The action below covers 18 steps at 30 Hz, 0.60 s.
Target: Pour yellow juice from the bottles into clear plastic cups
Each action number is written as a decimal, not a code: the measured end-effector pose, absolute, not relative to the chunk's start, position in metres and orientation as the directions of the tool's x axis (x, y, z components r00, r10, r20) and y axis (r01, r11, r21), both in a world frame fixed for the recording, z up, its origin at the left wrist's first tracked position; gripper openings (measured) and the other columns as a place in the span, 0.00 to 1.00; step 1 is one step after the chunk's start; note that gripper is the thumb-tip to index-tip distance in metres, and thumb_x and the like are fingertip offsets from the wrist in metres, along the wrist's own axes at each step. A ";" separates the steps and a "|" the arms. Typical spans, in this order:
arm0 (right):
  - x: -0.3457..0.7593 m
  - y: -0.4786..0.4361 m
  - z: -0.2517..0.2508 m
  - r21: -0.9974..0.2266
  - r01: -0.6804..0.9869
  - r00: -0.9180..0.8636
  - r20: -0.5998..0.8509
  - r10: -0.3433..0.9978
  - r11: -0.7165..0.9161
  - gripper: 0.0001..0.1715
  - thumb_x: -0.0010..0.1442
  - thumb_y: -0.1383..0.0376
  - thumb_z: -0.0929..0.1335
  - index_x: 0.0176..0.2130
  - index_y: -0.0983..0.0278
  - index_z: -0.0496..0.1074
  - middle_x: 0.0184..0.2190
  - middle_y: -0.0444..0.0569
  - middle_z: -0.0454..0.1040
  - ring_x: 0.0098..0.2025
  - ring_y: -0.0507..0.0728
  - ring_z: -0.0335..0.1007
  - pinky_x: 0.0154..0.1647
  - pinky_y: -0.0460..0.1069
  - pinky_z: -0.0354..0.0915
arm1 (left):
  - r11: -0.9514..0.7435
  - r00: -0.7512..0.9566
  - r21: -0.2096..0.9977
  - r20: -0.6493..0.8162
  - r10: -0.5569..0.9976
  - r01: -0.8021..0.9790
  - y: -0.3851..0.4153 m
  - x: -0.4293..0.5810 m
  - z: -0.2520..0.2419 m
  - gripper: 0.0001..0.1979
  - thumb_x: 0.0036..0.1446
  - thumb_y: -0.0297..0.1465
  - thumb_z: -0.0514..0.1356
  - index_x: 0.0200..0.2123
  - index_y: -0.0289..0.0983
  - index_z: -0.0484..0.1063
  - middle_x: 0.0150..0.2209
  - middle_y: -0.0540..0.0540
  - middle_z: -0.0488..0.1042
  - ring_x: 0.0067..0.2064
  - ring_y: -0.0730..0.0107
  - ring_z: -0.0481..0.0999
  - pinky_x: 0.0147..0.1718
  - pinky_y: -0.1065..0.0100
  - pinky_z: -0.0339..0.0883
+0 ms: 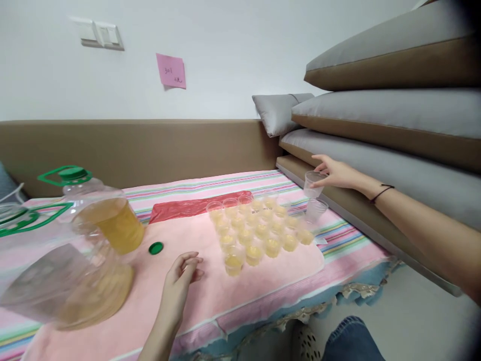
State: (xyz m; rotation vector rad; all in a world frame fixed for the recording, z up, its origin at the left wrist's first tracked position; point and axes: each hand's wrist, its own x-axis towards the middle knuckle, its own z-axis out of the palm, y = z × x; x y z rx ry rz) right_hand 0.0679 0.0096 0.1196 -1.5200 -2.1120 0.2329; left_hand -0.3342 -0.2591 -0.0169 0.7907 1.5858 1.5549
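At the right, my right hand (328,170) is closed on the rim of a clear plastic cup (311,186), held just above another clear cup (315,210). My left hand (184,271) rests over the pink towel (203,306), fingers loosely bent and holding nothing. Between the hands stand several rows of clear cups with pale yellow liquid (261,230); the nearest to my left hand is a front corner cup (233,261). A large clear jug with a green cap (124,225) holds yellow liquid. In front of it is a second jug (93,296), also part full. A green bottle cap (156,247) lies on the towel.
Behind the cups lies a red plastic bag (176,211). A striped cloth (353,235) covers the surface, with a ruffled front edge. Stacked grey and brown cushions (394,115) rise at the right. A brown backboard (150,150) runs along the wall.
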 end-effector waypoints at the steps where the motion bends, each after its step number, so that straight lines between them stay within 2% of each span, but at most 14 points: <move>1: 0.053 0.000 0.126 -0.423 0.807 -0.290 0.324 0.900 0.413 0.65 0.36 0.54 0.80 0.66 0.62 0.55 0.49 0.58 0.77 0.50 0.70 0.74 0.50 0.61 0.69 | 0.055 -0.522 0.995 -0.093 0.848 -0.089 -0.260 -0.335 -0.016 0.26 0.41 0.46 0.67 0.39 0.35 0.72 0.36 0.46 0.77 0.29 0.70 0.75 0.34 0.65 0.70; 6: -0.042 -0.069 0.143 -0.465 0.554 -0.613 0.334 0.716 0.691 0.59 0.39 0.55 0.79 0.65 0.56 0.57 0.49 0.51 0.77 0.54 0.67 0.72 0.56 0.61 0.65 | -0.004 -0.554 0.991 -0.072 0.829 -0.134 -0.265 -0.343 -0.008 0.24 0.39 0.44 0.67 0.37 0.35 0.72 0.37 0.45 0.76 0.31 0.68 0.76 0.33 0.67 0.68; 8: -0.084 -0.099 0.140 -0.491 0.446 -0.714 0.309 0.629 0.748 0.56 0.43 0.56 0.78 0.65 0.56 0.56 0.51 0.50 0.76 0.56 0.65 0.71 0.57 0.59 0.64 | -0.016 -0.570 0.991 -0.064 0.819 -0.134 -0.268 -0.348 -0.006 0.22 0.40 0.43 0.67 0.37 0.35 0.72 0.39 0.44 0.76 0.34 0.67 0.76 0.35 0.67 0.68; 12: -0.158 -0.144 0.114 -0.512 0.276 -0.856 0.254 0.450 0.814 0.58 0.44 0.60 0.78 0.67 0.57 0.52 0.53 0.52 0.74 0.57 0.63 0.69 0.57 0.57 0.64 | -0.020 -0.598 0.993 -0.057 0.799 -0.120 -0.274 -0.362 -0.006 0.18 0.41 0.38 0.65 0.37 0.36 0.73 0.45 0.41 0.75 0.41 0.64 0.76 0.39 0.65 0.67; 15: -0.198 -0.163 0.084 -0.544 0.255 -0.892 0.187 0.411 0.800 0.58 0.45 0.65 0.77 0.68 0.60 0.50 0.56 0.56 0.71 0.57 0.63 0.69 0.54 0.56 0.65 | -0.015 -0.616 0.994 -0.056 0.786 -0.109 -0.279 -0.369 -0.009 0.17 0.42 0.34 0.64 0.38 0.37 0.73 0.49 0.41 0.74 0.46 0.62 0.74 0.42 0.64 0.67; 18: -0.223 -0.172 0.052 -0.544 0.300 -0.900 0.110 0.421 0.783 0.59 0.46 0.68 0.77 0.68 0.58 0.49 0.58 0.57 0.70 0.54 0.63 0.71 0.49 0.55 0.67 | -0.001 -0.618 0.995 -0.059 0.784 -0.097 -0.285 -0.374 -0.013 0.16 0.43 0.31 0.63 0.39 0.38 0.72 0.50 0.41 0.73 0.49 0.60 0.73 0.45 0.63 0.66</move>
